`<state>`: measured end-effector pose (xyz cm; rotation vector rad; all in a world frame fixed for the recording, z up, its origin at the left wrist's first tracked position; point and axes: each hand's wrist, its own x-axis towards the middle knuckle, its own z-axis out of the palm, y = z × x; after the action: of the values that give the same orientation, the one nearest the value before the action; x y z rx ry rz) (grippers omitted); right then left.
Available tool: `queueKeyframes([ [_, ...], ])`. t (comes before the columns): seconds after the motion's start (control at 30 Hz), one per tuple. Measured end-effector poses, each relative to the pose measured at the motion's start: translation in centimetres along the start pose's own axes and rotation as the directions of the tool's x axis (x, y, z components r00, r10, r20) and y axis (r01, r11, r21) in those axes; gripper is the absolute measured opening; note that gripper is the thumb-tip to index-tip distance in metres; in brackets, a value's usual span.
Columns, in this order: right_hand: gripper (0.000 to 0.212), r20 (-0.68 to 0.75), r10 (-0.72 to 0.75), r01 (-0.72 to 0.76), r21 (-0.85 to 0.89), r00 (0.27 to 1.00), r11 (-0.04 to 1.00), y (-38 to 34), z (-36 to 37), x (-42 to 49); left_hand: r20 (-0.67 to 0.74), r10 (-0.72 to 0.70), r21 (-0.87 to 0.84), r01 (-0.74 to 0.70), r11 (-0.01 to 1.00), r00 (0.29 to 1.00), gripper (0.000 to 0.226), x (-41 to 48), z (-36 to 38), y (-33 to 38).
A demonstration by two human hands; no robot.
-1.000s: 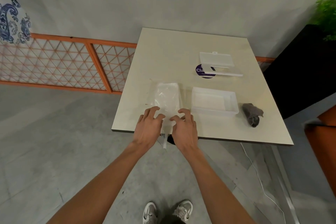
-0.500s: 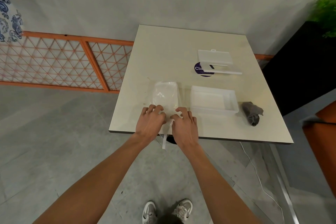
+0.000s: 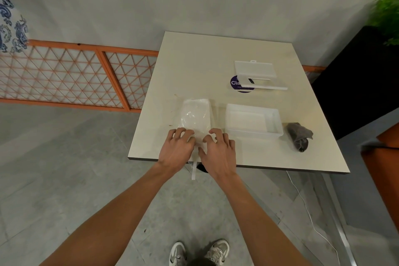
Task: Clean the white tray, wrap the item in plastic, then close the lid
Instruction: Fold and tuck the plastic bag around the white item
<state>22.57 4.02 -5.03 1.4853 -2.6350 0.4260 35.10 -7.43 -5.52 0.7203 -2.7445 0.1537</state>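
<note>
A white item under clear plastic wrap (image 3: 195, 114) lies near the table's front edge. My left hand (image 3: 177, 149) and my right hand (image 3: 220, 151) sit side by side on its near end, fingers bent, fingertips and thumbs pinching the plastic. A white strip (image 3: 194, 168) hangs off the table edge between my hands. The empty white tray (image 3: 274, 127) stands just right of the item. Its white lid (image 3: 254, 69) lies further back.
A crumpled dark grey cloth (image 3: 299, 136) lies right of the tray. A purple round sticker (image 3: 236, 84) shows partly under the lid. The pale table (image 3: 194, 67) ends just below my hands. A black cabinet (image 3: 356, 84) stands to the right.
Both hands stay on the near end of the wrapped item, with fingers drawn in a little closer together. The view has shifted slightly.
</note>
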Motion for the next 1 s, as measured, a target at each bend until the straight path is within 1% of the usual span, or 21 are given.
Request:
queueKeyframes([
  [0.07, 0.032, -0.018, -0.019, 0.019, -0.025, 1.0, 1.0, -0.2, -0.2, 0.4, -0.064, 0.019, 0.002, -0.019, 1.0, 0.998, 0.015, 0.0, 0.0, -0.1],
  [0.13, 0.033, -0.035, -0.052, 0.051, -0.054, 0.998, 0.997, -0.3, -0.4, 0.7, -0.117, 0.027, -0.03, -0.03, 0.999, 0.993, 0.01, -0.1, -0.2, 0.2],
  [0.33, 0.022, -0.075, -0.117, 0.113, -0.059, 0.99, 0.992, -0.7, -0.6, -0.1, -0.205, 0.008, -0.152, -0.039, 0.988, 0.979, 0.011, -1.5, -1.5, 1.4],
  [0.4, 0.013, -0.131, -0.137, 0.132, -0.045, 0.982, 0.99, -0.6, -0.4, -0.7, -0.218, -0.046, -0.216, -0.002, 0.976, 0.975, 0.01, -2.2, -2.1, 1.8],
  [0.43, 0.011, -0.16, -0.145, 0.142, -0.032, 0.976, 0.989, -0.5, -0.4, -0.9, -0.208, -0.111, -0.278, 0.05, 0.959, 0.972, 0.01, -2.6, -2.5, 2.1],
  [0.47, 0.011, -0.186, -0.151, 0.15, -0.018, 0.971, 0.988, -0.5, -0.4, -1.2, -0.186, -0.209, -0.371, 0.129, 0.92, 0.96, 0.011, -3.2, -3.0, 2.6],
  [0.5, 0.013, -0.208, -0.157, 0.16, -0.003, 0.965, 0.987, -0.4, -0.5, -1.4, -0.146, -0.329, -0.48, 0.224, 0.848, 0.933, 0.01, -3.6, -3.7, 3.0],
  [0.53, 0.015, -0.229, -0.167, 0.173, 0.005, 0.959, 0.985, -0.4, -0.6, -1.8, -0.071, -0.448, -0.578, 0.329, 0.747, 0.891, 0.012, -4.0, -4.4, 3.2],
  [0.57, 0.017, -0.249, -0.182, 0.19, 0.006, 0.951, 0.982, -0.3, -0.7, -2.2, 0.047, -0.543, -0.646, 0.44, 0.624, 0.838, 0.018, -4.3, -5.1, 3.5],
  [0.6, 0.018, -0.266, -0.202, 0.209, -0.002, 0.943, 0.978, -0.3, -0.8, -2.7, 0.193, -0.599, -0.675, 0.548, 0.494, 0.777, 0.027, -4.5, -5.4, 3.7],
  [0.63, 0.019, -0.279, -0.222, 0.228, -0.012, 0.934, 0.974, -0.2, -1.0, -3.2, 0.361, -0.617, -0.677, 0.652, 0.343, 0.699, 0.037, -4.5, -5.7, 3.7],
  [0.67, 0.02, -0.285, -0.244, 0.249, -0.019, 0.927, 0.968, -0.2, -1.2, -3.9, 0.529, -0.603, -0.659, 0.737, 0.153, 0.597, 0.045, -4.4, -6.0, 3.7],
  [0.7, 0.019, -0.288, -0.265, 0.271, -0.02, 0.92, 0.962, -0.2, -1.3, -4.4, 0.674, -0.547, -0.626, 0.777, -0.065, 0.497, 0.051, -4.2, -5.9, 3.4],
  [0.73, 0.018, -0.287, -0.284, 0.292, -0.016, 0.915, 0.956, -0.2, -1.4, -5.1, 0.778, -0.459, -0.575, 0.78, -0.245, 0.429, 0.053, -4.1, -5.9, 3.2],
  [0.77, 0.015, -0.286, -0.301, 0.311, -0.01, 0.91, 0.95, -0.2, -1.6, -5.7, 0.837, -0.37, -0.53, 0.766, -0.363, 0.404, 0.051, -4.0, -5.6, 3.0],
  [0.8, 0.013, -0.282, -0.322, 0.334, -0.004, 0.904, 0.943, -0.2, -1.7, -6.3, 0.864, -0.301, -0.502, 0.744, -0.442, 0.404, 0.047, -3.9, -5.3, 2.8],
  [0.83, 0.011, -0.276, -0.344, 0.358, 0.002, 0.898, 0.934, -0.2, -1.8, -6.9, 0.873, -0.262, -0.488, 0.719, -0.494, 0.412, 0.041, -4.0, -4.9, 2.7],
  [0.87, 0.011, -0.266, -0.365, 0.381, 0.011, 0.892, 0.924, -0.2, -1.9, -7.5, 0.874, -0.251, -0.483, 0.701, -0.525, 0.416, 0.038, -4.0, -4.7, 2.8],
  [0.9, 0.012, -0.248, -0.385, 0.404, 0.026, 0.889, 0.915, -0.3, -2.0, -8.2, 0.877, -0.26, -0.479, 0.697, -0.534, 0.404, 0.035, -4.0, -4.5, 3.0],
  [0.93, 0.013, -0.221, -0.406, 0.425, 0.046, 0.887, 0.904, -0.3, -2.0, -8.8, 0.877, -0.28, -0.48, 0.704, -0.523, 0.391, 0.033, -4.0, -4.3, 3.2],
  [1.0, 0.017, -0.152, -0.429, 0.446, 0.101, 0.89, 0.889, -0.3, -2.5, -9.9, 0.864, -0.317, -0.501, 0.739, -0.451, 0.392, 0.026, -4.1, -4.4, 3.7],
])
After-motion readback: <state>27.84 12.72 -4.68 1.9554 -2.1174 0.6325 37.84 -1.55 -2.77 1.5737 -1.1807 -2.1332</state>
